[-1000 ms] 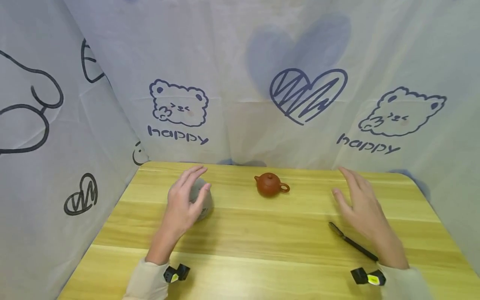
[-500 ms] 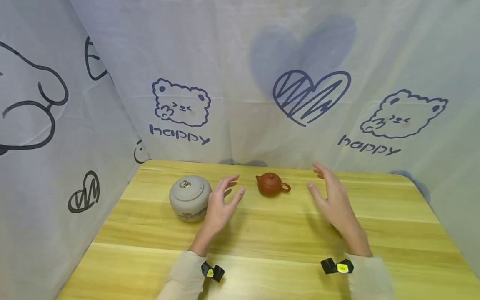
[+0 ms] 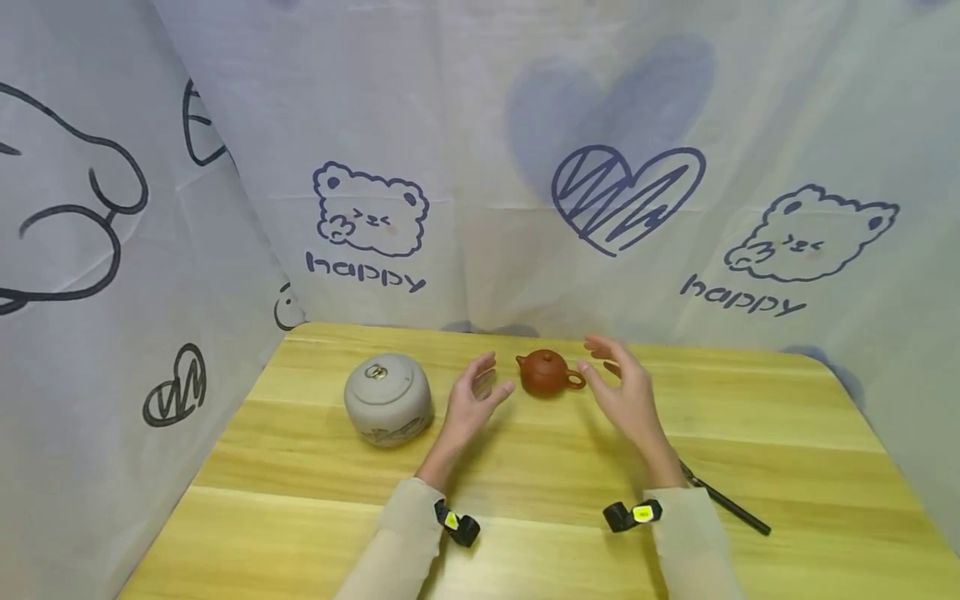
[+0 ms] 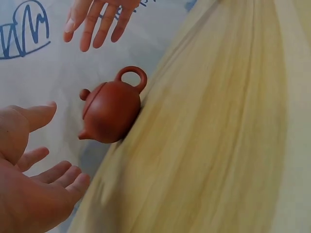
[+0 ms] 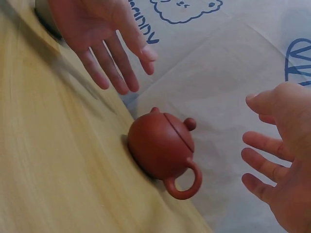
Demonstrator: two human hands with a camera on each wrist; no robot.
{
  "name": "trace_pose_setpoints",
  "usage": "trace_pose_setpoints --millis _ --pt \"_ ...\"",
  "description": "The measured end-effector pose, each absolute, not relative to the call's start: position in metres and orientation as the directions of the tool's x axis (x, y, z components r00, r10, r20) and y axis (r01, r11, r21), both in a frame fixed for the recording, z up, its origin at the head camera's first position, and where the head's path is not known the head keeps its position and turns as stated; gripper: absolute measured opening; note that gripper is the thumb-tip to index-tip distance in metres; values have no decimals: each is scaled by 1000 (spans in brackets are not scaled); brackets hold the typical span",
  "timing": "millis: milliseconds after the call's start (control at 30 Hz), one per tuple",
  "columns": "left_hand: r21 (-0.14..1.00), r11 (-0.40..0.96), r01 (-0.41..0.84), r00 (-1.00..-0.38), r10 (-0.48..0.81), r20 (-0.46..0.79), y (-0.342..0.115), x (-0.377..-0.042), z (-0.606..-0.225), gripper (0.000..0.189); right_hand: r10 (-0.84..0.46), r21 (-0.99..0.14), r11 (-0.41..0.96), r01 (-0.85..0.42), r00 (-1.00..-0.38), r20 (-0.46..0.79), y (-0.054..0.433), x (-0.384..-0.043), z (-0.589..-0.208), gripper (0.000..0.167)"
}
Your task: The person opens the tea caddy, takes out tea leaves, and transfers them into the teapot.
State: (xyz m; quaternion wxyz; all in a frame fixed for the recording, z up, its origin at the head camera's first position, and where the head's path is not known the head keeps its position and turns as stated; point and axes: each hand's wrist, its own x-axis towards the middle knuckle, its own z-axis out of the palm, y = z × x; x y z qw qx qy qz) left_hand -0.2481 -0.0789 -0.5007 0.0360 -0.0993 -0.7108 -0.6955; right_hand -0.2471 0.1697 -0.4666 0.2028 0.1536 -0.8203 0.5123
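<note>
A small reddish-brown clay teapot (image 3: 543,373) stands on the wooden table near its back edge, spout to the left and ring handle to the right. My left hand (image 3: 472,404) is to the left of the spout, its fingers loosely bent and holding nothing. On the handle side, my right hand (image 3: 624,398) has its thumb close to the handle in the head view, and it too holds nothing. Both wrist views show the teapot (image 4: 112,111) between the two hands with a gap on each side; its lid knob (image 5: 190,124) is in place.
A grey lidded jar (image 3: 387,402) with a metal ring on top stands left of my left hand. A thin dark brush-like tool (image 3: 731,504) lies on the table (image 3: 525,550), partly behind my right forearm. White printed cloth (image 3: 480,167) hangs behind the table and along its left side.
Both hands have come inward toward the teapot, the left moving right from in front of the jar, the right moving left. The jar is now uncovered; the teapot stays in place.
</note>
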Motion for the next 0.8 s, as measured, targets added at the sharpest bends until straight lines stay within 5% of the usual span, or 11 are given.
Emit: trace_pose_setpoints --millis 500,800 --pt "994 -106 39 -992 113 51 -47 -274 -516 68 -39 -875 297 -384 -920 390 153 -276 -499 35" --pt "989 -149 -21 -999 40 -15 -40 -289 -523 43 5 -921 247 -300 -950 311 145 -287 -506 38"
